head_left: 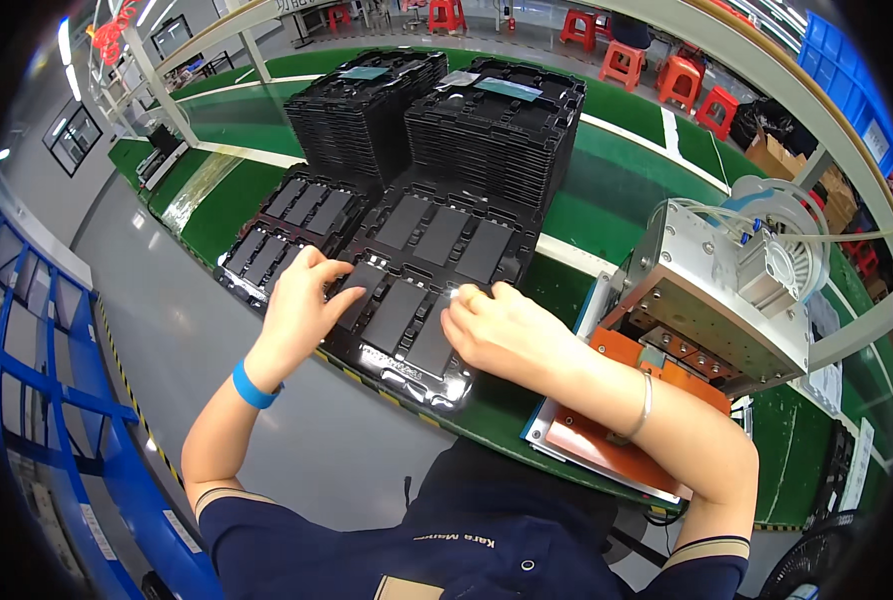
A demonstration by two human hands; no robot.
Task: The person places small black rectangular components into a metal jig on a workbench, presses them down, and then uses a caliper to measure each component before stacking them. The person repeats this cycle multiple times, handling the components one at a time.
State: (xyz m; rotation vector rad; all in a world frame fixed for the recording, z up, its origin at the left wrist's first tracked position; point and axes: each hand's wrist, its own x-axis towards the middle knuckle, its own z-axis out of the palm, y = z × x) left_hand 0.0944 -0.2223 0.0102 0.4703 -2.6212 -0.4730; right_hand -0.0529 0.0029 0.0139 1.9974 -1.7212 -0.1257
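A black plastic tray lies on the green bench in front of me, with flat black rectangular pieces, like phone batteries, in two rows of pockets. My left hand is open, thumb and forefinger spread beside the front row's left piece. At the tray's right side, my right hand has its fingers pinched together near the upper end of the front row's right piece. Whatever sits between those fingertips is hidden. A second tray with similar pieces lies to the left.
Two tall stacks of black trays stand behind the filled trays. On the right is a metal press-like machine with an orange plate. Blue racks line the left, and red stools stand beyond the bench.
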